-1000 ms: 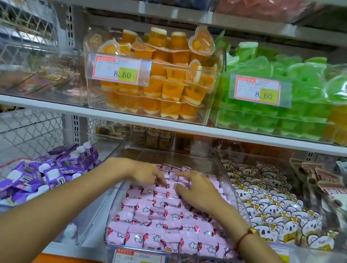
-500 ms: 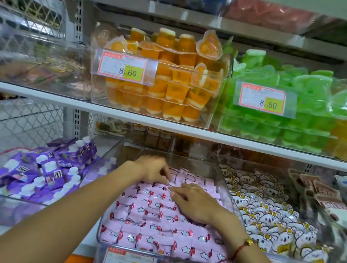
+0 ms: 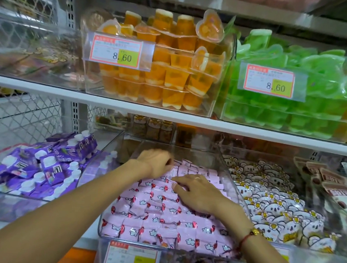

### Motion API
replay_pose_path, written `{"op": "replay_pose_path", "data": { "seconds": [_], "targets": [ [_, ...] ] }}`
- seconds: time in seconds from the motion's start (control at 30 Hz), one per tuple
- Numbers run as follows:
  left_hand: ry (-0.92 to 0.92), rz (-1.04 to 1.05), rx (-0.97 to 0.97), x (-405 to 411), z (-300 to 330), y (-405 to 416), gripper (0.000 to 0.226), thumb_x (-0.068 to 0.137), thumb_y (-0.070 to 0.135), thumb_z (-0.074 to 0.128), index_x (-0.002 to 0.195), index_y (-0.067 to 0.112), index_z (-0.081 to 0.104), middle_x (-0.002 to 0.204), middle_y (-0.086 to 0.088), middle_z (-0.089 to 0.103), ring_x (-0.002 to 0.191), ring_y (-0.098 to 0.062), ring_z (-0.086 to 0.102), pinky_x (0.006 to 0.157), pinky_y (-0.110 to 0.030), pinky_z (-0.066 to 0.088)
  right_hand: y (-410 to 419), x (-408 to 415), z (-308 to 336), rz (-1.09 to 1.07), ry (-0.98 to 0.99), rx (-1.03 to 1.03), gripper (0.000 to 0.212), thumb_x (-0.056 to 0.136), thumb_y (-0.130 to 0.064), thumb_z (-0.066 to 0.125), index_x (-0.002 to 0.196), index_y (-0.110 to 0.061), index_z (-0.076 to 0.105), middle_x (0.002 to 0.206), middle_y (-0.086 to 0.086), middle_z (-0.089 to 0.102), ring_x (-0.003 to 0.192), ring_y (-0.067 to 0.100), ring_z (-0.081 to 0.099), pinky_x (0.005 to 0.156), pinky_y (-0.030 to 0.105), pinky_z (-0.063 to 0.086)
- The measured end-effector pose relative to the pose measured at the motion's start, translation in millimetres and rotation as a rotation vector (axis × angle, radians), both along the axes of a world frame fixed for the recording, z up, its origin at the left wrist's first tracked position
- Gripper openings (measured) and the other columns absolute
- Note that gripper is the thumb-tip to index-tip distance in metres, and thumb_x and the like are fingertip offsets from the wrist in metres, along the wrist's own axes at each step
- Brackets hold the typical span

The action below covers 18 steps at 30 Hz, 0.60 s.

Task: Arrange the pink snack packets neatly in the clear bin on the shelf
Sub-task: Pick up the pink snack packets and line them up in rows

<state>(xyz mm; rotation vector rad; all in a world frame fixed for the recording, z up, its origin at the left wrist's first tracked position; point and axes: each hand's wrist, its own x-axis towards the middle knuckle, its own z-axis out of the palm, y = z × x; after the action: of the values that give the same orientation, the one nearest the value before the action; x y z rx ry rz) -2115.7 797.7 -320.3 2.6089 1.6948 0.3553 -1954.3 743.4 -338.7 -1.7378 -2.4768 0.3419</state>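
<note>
The clear bin (image 3: 232,187) sits on the lower shelf and is filled with rows of pink snack packets (image 3: 153,217) printed with white clouds and red ends. My left hand (image 3: 156,164) is at the back left of the bin. Its fingers are curled over the rear packets, and one packet is tipped up beside the fingertips. My right hand (image 3: 198,193) lies flat on the middle rows with its fingers spread, pressing on the packets. A red cord bracelet is on that wrist. The packets under both hands are hidden.
A bin of purple pouches (image 3: 44,168) stands to the left and a bin of koala-print packets (image 3: 274,200) to the right. The upper shelf edge (image 3: 169,116) overhangs, holding orange jelly cups (image 3: 168,74) and green jelly cups (image 3: 291,110). A price tag (image 3: 134,259) hangs at the bin's front.
Both hands have shifted toward the back of the bin. My left hand's fingers have curled tighter over the rear packets, and my right hand has flattened on the middle rows.
</note>
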Motion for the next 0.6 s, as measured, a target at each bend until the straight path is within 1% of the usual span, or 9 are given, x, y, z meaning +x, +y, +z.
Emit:
{"op": "replay_pose_path", "data": {
  "seconds": [0.07, 0.13, 0.23, 0.33, 0.4, 0.47, 0.53, 0.57, 0.6],
  "targets": [
    [-0.176, 0.01, 0.008, -2, 3, -2, 0.013, 0.098, 0.033, 0.045, 0.099, 0.022, 0.052, 0.09, 0.002, 0.057, 0.076, -0.013, 0.053, 0.066, -0.026, 0.043, 0, -1, 1, -0.004, -0.004, -0.022, 0.047, 0.098, -0.05, 0.028, 0.143, -0.039, 0.033, 0.151, 0.0, 0.032, 0.14, 0.023, 0.018, 0.112, 0.041, 0.022],
    [-0.349, 0.045, 0.044, -5, 11, -4, 0.014, 0.099, 0.034, 0.045, 0.099, 0.022, 0.051, 0.078, 0.006, 0.053, 0.059, -0.006, 0.046, 0.051, -0.019, 0.036, 0, 0, 2, -0.007, 0.005, -0.034, 0.047, 0.097, -0.05, 0.028, 0.143, -0.041, 0.031, 0.152, 0.0, 0.03, 0.141, 0.022, 0.016, 0.112, 0.041, 0.02],
    [-0.555, 0.111, 0.073, -9, 23, -12, 0.015, 0.1, 0.031, 0.041, 0.103, 0.02, 0.051, 0.081, 0.0, 0.06, 0.046, -0.009, 0.043, 0.039, -0.018, 0.03, 0, 0, 3, -0.009, 0.015, -0.04, 0.047, 0.097, -0.052, 0.029, 0.143, -0.042, 0.033, 0.151, -0.001, 0.032, 0.139, 0.022, 0.018, 0.111, 0.041, 0.022],
    [-0.839, 0.212, 0.111, -11, 26, -25, 0.019, 0.1, 0.027, 0.042, 0.105, 0.015, 0.055, 0.092, -0.004, 0.064, 0.053, -0.011, 0.051, 0.041, -0.019, 0.036, -2, 0, 4, -0.026, 0.122, -0.025, 0.045, 0.096, -0.05, 0.037, 0.139, -0.039, 0.042, 0.141, 0.001, 0.047, 0.133, 0.024, 0.034, 0.106, 0.037, 0.034],
    [-1.067, 0.282, 0.065, -11, 26, -35, 0.024, 0.099, 0.03, 0.044, 0.109, 0.012, 0.056, 0.095, -0.003, 0.064, 0.072, -0.015, 0.062, 0.045, -0.02, 0.041, -5, -2, 7, -0.061, 0.273, 0.058, 0.045, 0.093, -0.046, 0.048, 0.137, -0.033, 0.045, 0.131, 0.001, 0.056, 0.116, 0.024, 0.054, 0.091, 0.033, 0.047],
    [-1.344, 0.297, -0.038, -11, 25, -43, 0.022, 0.1, 0.026, 0.044, 0.109, 0.011, 0.055, 0.091, 0.0, 0.063, 0.085, -0.016, 0.066, 0.047, -0.018, 0.047, -9, -5, 12, -0.157, 0.466, 0.172, 0.059, 0.087, -0.048, 0.059, 0.137, -0.024, 0.038, 0.127, 0.001, 0.055, 0.102, 0.024, 0.061, 0.074, 0.03, 0.048],
    [-1.518, 0.28, -0.179, -8, 25, -49, 0.02, 0.1, 0.019, 0.043, 0.108, 0.009, 0.058, 0.092, -0.004, 0.067, 0.081, -0.012, 0.066, 0.057, -0.017, 0.054, -14, -7, 20, -0.205, 0.789, 0.162, 0.076, 0.079, -0.048, 0.069, 0.137, -0.021, 0.03, 0.127, -0.003, 0.055, 0.102, 0.015, 0.061, 0.074, 0.024, 0.046],
    [-1.59, 0.279, -0.259, -6, 24, -52, 0.021, 0.1, 0.017, 0.043, 0.108, 0.006, 0.059, 0.091, -0.007, 0.068, 0.078, -0.012, 0.066, 0.059, -0.018, 0.056, -18, -9, 24, -0.157, 0.962, 0.135, 0.076, 0.078, -0.042, 0.073, 0.138, -0.023, 0.03, 0.124, -0.007, 0.057, 0.098, 0.007, 0.062, 0.074, 0.018, 0.047],
    [-1.658, 0.286, -0.355, -3, 25, -54, 0.021, 0.1, 0.015, 0.043, 0.108, 0.004, 0.06, 0.089, -0.011, 0.068, 0.075, -0.012, 0.066, 0.059, -0.02, 0.058, -21, -10, 28, -0.081, 1.071, 0.138, 0.072, 0.079, -0.034, 0.074, 0.136, -0.026, 0.033, 0.119, -0.011, 0.058, 0.093, 0.0, 0.063, 0.073, 0.013, 0.048]
  ]
}}
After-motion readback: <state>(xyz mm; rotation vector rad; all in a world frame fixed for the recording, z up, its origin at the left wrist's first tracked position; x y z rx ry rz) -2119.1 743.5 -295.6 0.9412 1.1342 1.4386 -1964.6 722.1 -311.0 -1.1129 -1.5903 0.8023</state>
